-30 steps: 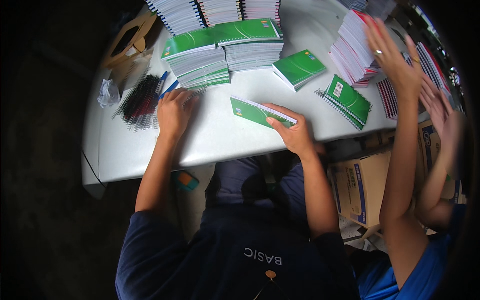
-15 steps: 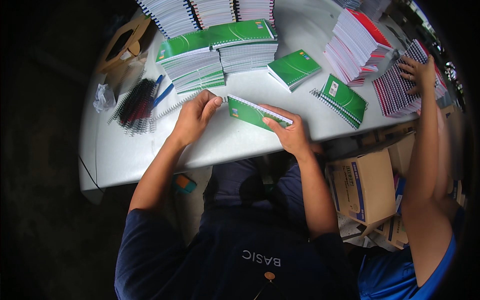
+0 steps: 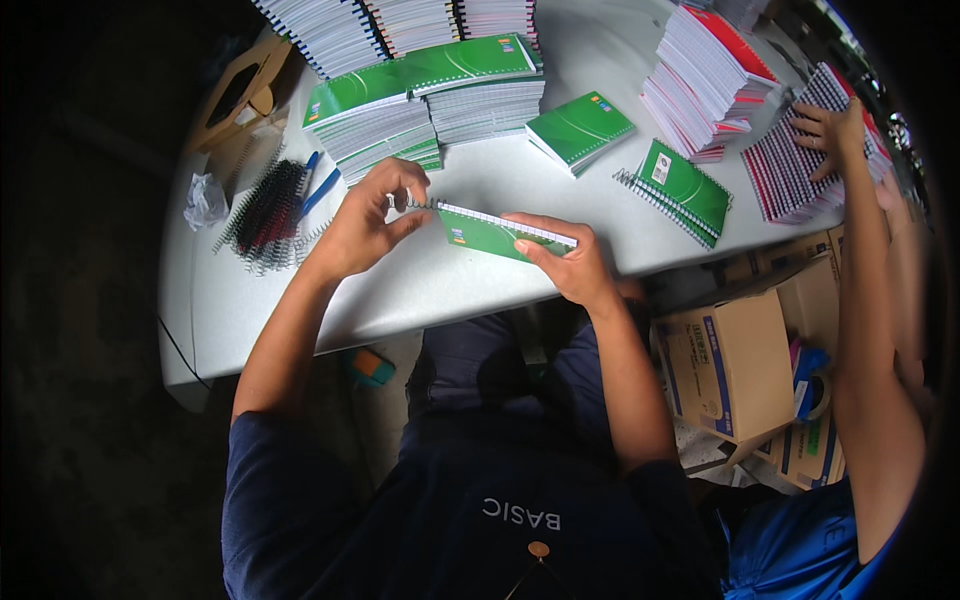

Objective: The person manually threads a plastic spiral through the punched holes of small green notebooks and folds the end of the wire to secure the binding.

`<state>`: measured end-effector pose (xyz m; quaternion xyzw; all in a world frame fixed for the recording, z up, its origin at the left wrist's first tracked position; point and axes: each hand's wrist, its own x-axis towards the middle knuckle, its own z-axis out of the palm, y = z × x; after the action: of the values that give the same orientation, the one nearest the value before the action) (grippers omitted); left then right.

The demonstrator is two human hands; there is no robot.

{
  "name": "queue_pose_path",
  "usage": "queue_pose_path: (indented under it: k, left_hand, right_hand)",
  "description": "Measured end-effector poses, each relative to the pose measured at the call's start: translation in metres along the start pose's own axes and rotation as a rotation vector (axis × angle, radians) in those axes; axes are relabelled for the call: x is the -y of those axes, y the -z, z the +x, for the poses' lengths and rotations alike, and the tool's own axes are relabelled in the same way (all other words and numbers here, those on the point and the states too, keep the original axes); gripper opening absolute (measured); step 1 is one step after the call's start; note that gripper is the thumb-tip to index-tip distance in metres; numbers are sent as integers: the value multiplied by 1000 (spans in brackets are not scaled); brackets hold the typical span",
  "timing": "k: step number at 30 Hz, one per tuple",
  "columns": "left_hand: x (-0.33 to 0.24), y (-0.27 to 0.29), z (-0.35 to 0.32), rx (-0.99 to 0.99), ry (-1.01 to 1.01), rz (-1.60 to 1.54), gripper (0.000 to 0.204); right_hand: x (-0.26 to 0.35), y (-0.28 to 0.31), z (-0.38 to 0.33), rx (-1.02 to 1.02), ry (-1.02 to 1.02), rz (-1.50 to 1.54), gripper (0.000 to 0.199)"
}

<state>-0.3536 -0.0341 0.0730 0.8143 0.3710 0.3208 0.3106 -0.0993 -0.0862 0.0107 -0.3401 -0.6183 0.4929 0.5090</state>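
Observation:
My right hand (image 3: 572,262) grips a narrow green-covered notebook (image 3: 490,236) by its right end, thumb on the cover. A row of punched holes runs along its white upper edge. My left hand (image 3: 372,215) is curled round a thin spiral binding coil (image 3: 422,204), whose end meets the notebook's left corner. Most of that coil is hidden by the fingers. On the table ahead are stacks of green notebooks (image 3: 385,145) and a short pile of green notebooks (image 3: 580,130). Several spiral-bound green notebooks (image 3: 690,190) lie to the right.
Loose dark coils (image 3: 268,215), blue strips (image 3: 318,190) and crumpled plastic (image 3: 205,200) lie at left. Red-covered stacks (image 3: 705,85) stand at right. A co-worker's hand (image 3: 830,135) rests on bound red notebooks (image 3: 790,175). Cardboard boxes (image 3: 750,360) sit below the table edge (image 3: 480,311).
My left hand has moved slightly up and left, its fingers now more arched round the coil. The notebook has shifted slightly left in my right hand.

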Motion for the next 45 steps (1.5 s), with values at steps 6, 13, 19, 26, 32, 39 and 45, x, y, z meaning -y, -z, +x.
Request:
queue_pose_path:
  k: [6,13,19,26,32,39,45]
  left_hand:
    - [-27,7,4,285,45,562,37]
    - [-23,-8,-7,102,-239,914,45]
    - [-47,-61,-43,-62,-306,688,104]
    - [4,-60,-68,-334,-106,945,112]
    - [31,-82,-107,-314,-478,929,109]
    - [27,-77,-81,-278,-552,919,109]
    - [20,-84,-73,-150,-590,728,109]
  right_hand:
    - [2,-1,-1,-1,-53,-15,26]
    - [-2,-15,-12,-65,158,-213,30]
    - [-1,-35,-27,-157,183,-196,30]
    - [-3,-49,-34,-108,266,-206,30]
    - [-4,-51,-34,-161,357,-268,38]
    - [-3,-49,-34,-241,458,-359,40]
    - [-3,-51,-38,-164,450,-357,51]
